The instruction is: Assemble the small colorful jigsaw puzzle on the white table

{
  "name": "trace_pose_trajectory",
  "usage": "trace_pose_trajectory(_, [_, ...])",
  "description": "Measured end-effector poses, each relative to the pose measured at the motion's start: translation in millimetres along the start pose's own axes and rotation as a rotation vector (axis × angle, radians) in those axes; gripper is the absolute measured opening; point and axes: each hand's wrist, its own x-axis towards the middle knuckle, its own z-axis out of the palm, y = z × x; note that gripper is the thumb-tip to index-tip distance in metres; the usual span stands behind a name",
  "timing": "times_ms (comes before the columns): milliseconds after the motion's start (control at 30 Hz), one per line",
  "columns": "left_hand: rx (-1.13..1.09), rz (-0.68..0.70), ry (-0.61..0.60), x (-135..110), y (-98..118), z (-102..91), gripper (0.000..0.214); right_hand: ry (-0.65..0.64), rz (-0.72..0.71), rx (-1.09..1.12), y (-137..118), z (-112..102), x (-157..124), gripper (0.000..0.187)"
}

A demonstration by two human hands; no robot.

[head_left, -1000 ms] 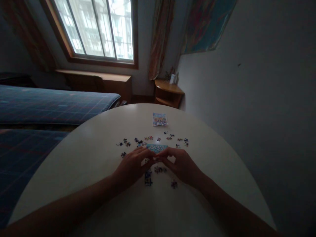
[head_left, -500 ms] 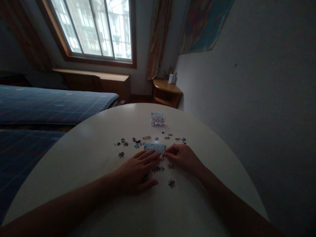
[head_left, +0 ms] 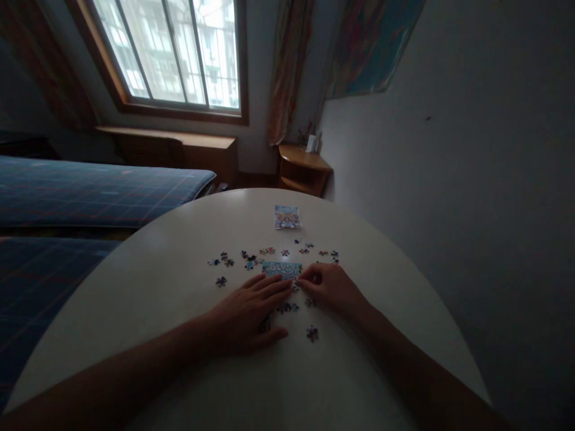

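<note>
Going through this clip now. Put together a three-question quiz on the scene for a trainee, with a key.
1. True or false: the left hand is spread flat, its fingers over the near part of the joined puzzle section.

2. Multiple choice: which edge of the joined puzzle section are the right hand's fingertips at?
A) far
B) left
C) right

3. Short answer: which lies farther from the person, the joined puzzle section or the printed picture?

Key: 1. True. 2. C. 3. The printed picture.
</note>
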Motion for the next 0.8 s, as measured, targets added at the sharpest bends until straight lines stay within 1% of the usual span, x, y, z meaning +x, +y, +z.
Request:
trace_pose_trajectory(100, [0.002,0.012,0.018,-0.4,-1.4,1.2,0.074,-0.004,0.005,-0.026,-0.8,0.3,0.4,0.01])
trace_pose_trajectory(200, [0.016,0.015,0.001,-0.5,-1.7,1.2,0.074,-0.004,0.0,-0.047,-0.2,-1.0,1.4,0.011])
trace_pose_trajectory(300, [0.013,0.02,0.005,-0.7,-1.5,0.9,0.074,0.008,-0.027,-0.05,1.3,-4.6,1.7,0.01])
trace_pose_trajectory(400, [0.012,0.02,0.036,-1.1,-1.9,1.2,0.074,-0.01,-0.072,-0.051,2.1,-7.7,0.5,0.008])
trace_pose_trajectory(500, [0.017,0.002,0.091,-1.1,-2.0,1.0,0.061,-0.042,-0.133,-0.033,0.8,-7.2,-2.1,0.006])
trace_pose_trajectory(667, [0.052,-0.088,0.219,-0.1,-4.6,-5.4,0.042,-0.067,-0.2,-0.011,-4.3,-1.0,-6.8,0.009])
trace_pose_trajectory(733, [0.086,-0.132,0.258,-1.6,-11.1,-12.5,0.034,-0.073,-0.217,-0.016,-5.8,0.3,-8.0,0.01])
trace_pose_trajectory(800, [0.139,-0.209,0.294,-6.2,-22.8,-23.3,0.025,-0.076,-0.222,-0.025,-6.2,-0.1,-8.5,0.009])
